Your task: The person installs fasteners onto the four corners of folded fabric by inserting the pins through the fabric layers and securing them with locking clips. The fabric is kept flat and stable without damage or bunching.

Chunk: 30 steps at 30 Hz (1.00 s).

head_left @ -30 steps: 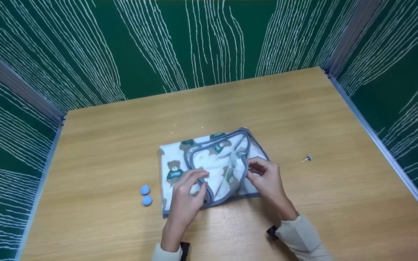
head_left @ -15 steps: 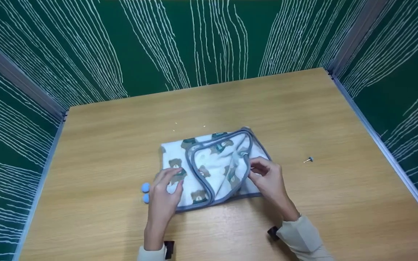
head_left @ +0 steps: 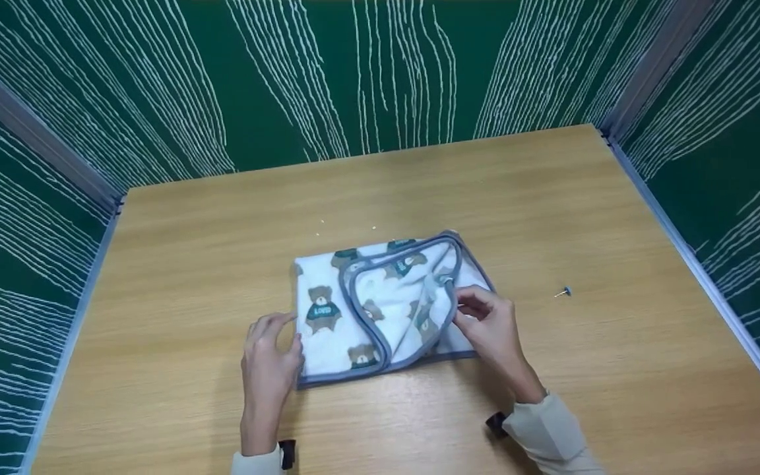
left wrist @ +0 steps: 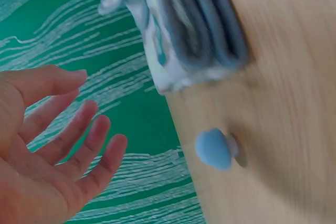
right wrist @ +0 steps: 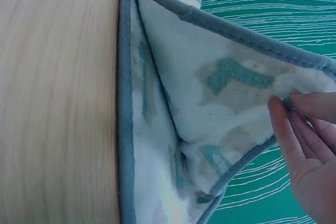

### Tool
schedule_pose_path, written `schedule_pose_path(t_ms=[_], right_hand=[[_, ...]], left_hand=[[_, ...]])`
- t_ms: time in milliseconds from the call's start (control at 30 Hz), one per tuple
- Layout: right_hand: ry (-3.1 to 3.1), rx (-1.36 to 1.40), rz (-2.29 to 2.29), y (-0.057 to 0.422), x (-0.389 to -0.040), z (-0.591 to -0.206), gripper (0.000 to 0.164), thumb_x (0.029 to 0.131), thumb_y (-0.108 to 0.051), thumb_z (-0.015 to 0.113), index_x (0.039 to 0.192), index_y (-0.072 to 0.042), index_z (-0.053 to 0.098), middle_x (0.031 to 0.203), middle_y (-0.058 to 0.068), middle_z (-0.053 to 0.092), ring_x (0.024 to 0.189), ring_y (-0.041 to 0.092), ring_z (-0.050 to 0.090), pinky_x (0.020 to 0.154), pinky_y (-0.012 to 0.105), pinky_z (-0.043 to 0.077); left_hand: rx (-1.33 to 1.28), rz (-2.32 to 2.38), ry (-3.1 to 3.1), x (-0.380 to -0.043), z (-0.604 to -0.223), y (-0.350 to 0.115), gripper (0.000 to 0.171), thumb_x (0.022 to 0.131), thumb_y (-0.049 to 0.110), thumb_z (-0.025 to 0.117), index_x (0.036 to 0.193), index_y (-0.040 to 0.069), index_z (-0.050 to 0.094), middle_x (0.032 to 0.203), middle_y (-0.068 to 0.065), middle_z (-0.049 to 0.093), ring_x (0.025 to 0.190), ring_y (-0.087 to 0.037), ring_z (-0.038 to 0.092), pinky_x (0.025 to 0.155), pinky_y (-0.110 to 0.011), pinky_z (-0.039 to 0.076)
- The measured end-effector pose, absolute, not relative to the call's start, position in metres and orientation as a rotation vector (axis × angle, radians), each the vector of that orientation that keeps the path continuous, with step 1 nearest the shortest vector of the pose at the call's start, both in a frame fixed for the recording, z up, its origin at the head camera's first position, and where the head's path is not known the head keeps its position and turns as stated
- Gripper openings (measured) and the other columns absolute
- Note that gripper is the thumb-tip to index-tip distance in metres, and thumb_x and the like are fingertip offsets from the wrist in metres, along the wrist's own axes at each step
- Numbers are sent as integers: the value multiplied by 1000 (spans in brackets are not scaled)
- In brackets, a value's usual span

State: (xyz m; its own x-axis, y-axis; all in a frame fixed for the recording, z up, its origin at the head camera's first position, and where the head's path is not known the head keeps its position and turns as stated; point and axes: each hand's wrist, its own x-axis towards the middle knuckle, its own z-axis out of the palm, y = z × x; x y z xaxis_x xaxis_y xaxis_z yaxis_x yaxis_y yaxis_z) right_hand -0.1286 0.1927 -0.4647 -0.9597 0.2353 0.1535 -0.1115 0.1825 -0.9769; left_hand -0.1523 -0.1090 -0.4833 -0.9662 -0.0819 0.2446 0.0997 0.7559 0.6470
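A folded white baby blanket (head_left: pixel 324 346) with a bear print and grey-blue edging lies mid-table, its right part folded over and raised. My right hand (head_left: pixel 493 326) pinches the raised fold at its edge; in the right wrist view a small blue-green bit (right wrist: pixel 287 103) shows between thumb and fingertip, and I cannot tell whether it is edging or a separate piece. My left hand (head_left: pixel 268 356) is beside the blanket's left edge, its fingers (left wrist: pixel 94 132) loosely spread and holding nothing. In the left wrist view a blue mushroom-shaped cap (left wrist: pixel 214 148) stands by the blanket.
To the right on the wooden table (head_left: pixel 195 264) lies a small blue-headed pin (head_left: pixel 564 291). A few tiny pale specks (head_left: pixel 374 227) are behind the blanket. Green panels (head_left: pixel 287 86) with white wavy lines border the table at the back and sides.
My left hand has moved left, off the fold and across the blanket to its left edge. It now hides the two blue caps in the head view. My right hand stays on the fold.
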Motion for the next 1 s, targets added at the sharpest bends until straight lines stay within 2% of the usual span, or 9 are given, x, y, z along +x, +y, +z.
schedule_pose_path(t_ms=[333,600,1000], right_hand=[[-2136,-76,1863,192,-129,-470,13,74,18,66,85,11,67,83,19,67,79,21,66,72,25,55],[-2186,-102,1833,192,-129,-467,14,76,16,67,88,9,68,86,17,67,81,20,65,75,25,55],[-2205,-106,1818,191,-131,-467,14,77,16,65,88,8,68,86,15,68,81,21,65,74,25,55]], left_hand=[[162,-968,-2840,-153,-496,-131,33,76,-1,71,109,4,69,112,-14,62,98,-29,56,70,-44,54],[323,-994,-2980,-151,-504,-144,31,78,1,71,109,1,68,112,-19,59,105,-37,53,78,-53,51],[416,-1142,-2998,-152,-508,-149,23,81,-6,65,103,-4,67,108,-24,56,109,-44,53,90,-55,46]])
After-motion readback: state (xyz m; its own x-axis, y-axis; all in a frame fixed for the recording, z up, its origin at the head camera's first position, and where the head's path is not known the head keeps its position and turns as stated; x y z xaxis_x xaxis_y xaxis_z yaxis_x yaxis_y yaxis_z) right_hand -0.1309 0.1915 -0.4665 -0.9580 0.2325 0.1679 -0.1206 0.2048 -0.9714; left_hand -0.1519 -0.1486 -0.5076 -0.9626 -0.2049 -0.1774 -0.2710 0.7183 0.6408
